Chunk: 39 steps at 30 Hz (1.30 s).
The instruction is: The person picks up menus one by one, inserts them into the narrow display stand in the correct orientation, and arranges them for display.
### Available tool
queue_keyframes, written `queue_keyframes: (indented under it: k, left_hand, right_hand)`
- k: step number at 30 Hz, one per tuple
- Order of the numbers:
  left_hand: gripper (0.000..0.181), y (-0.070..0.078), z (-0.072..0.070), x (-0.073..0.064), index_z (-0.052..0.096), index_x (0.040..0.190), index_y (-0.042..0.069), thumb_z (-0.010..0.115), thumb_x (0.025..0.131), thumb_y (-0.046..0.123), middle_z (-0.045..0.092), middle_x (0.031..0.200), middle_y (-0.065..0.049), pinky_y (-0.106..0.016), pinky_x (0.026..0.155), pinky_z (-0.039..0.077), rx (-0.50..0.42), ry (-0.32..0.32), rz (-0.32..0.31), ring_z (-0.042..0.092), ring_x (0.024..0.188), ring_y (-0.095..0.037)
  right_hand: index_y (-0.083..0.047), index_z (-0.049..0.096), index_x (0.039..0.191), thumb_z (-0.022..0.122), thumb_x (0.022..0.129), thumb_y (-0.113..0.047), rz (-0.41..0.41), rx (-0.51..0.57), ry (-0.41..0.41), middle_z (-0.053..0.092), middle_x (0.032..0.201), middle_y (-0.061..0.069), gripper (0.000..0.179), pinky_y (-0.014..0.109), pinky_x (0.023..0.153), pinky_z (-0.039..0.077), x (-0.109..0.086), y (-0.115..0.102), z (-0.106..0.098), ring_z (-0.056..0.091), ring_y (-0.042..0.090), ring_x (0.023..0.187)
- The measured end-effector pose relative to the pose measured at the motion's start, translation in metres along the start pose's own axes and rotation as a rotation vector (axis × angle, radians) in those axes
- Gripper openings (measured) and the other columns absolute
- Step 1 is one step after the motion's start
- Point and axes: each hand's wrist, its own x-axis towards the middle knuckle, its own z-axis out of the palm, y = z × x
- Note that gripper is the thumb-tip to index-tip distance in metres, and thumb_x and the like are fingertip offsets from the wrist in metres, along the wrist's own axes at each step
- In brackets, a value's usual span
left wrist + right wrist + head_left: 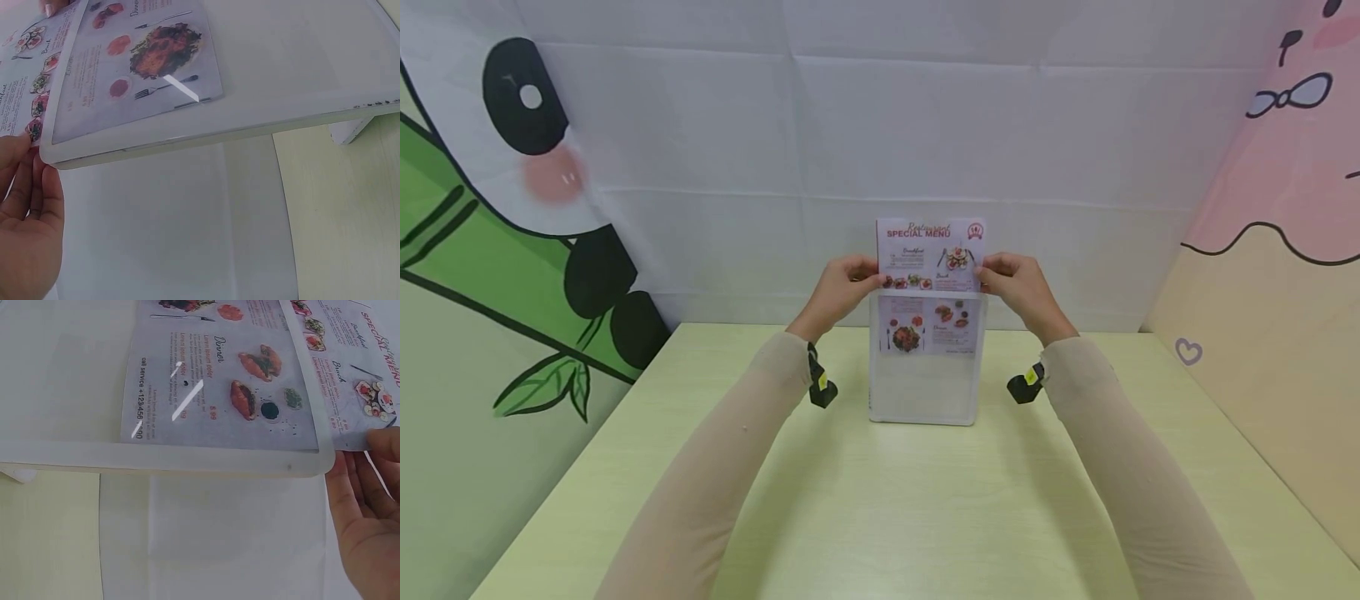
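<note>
A printed restaurant menu sheet (pixel 928 254) stands partly inside a clear, white-edged sign holder (pixel 922 390). Its lower part shows through the clear front, while its upper part sticks out above the top edge. My left hand (pixel 844 287) pinches the sheet's left edge just above the holder's rim. On the opposite edge, at about the same height, my right hand (pixel 1021 287) pinches the paper between thumb and fingers. In the right wrist view, the menu's bottom edge (pixel 134 400) lies partway down the holder, and the right fingers sit close to its top corner.
The holder stands upright on a pale wooden table (pixel 895 508). Behind it hangs a white sheet wall (pixel 917 125). Cartoon-printed panels (pixel 1270 333) flank the table. Black wrist cameras (pixel 822 382) hang below both sleeves.
</note>
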Motion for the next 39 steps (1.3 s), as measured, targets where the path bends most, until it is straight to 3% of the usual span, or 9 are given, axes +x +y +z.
queue_keyframes:
  k: [9,17,26,39]
  left_hand:
    - [0.023,-0.0005,-0.0002,0.0017,0.066,0.11,0.002,0.062,0.094,0.018,0.066,0.113,-0.015,-0.041,0.096,0.047,-0.003,-0.006,-0.02,0.06,0.103,-0.025]
    - [0.02,-0.0011,0.0,0.0017,0.066,0.108,0.003,0.062,0.094,0.017,0.066,0.111,-0.014,-0.04,0.093,0.049,0.003,-0.009,-0.011,0.06,0.1,-0.025]
    - [0.02,-0.001,-0.0012,0.0014,0.065,0.109,0.003,0.061,0.095,0.016,0.065,0.112,-0.013,-0.04,0.095,0.048,0.007,-0.018,-0.011,0.06,0.101,-0.024]
    - [0.022,-0.0019,-0.0016,0.0019,0.065,0.112,0.004,0.061,0.095,0.017,0.065,0.115,-0.013,-0.042,0.097,0.047,0.012,-0.021,-0.012,0.06,0.105,-0.025]
  right_hand:
    - [0.005,0.062,0.115,0.06,0.096,-0.028,-0.025,0.012,0.006,0.064,0.111,0.013,0.038,0.033,0.093,0.053,0.0005,0.0019,0.0,0.064,0.014,0.094]
    - [-0.002,0.059,0.126,0.057,0.097,-0.017,-0.054,0.033,0.007,0.063,0.117,0.016,0.032,0.035,0.092,0.054,0.0016,0.0017,0.0013,0.065,0.014,0.094]
    - [0.003,0.06,0.116,0.059,0.096,-0.023,-0.042,0.031,0.024,0.064,0.107,0.01,0.033,0.027,0.086,0.056,0.0031,0.0009,0.0022,0.064,0.014,0.091]
    - [0.001,0.059,0.119,0.058,0.096,-0.018,-0.026,0.026,0.024,0.064,0.11,0.013,0.03,0.028,0.087,0.055,0.0017,-0.0001,0.0035,0.064,0.012,0.09]
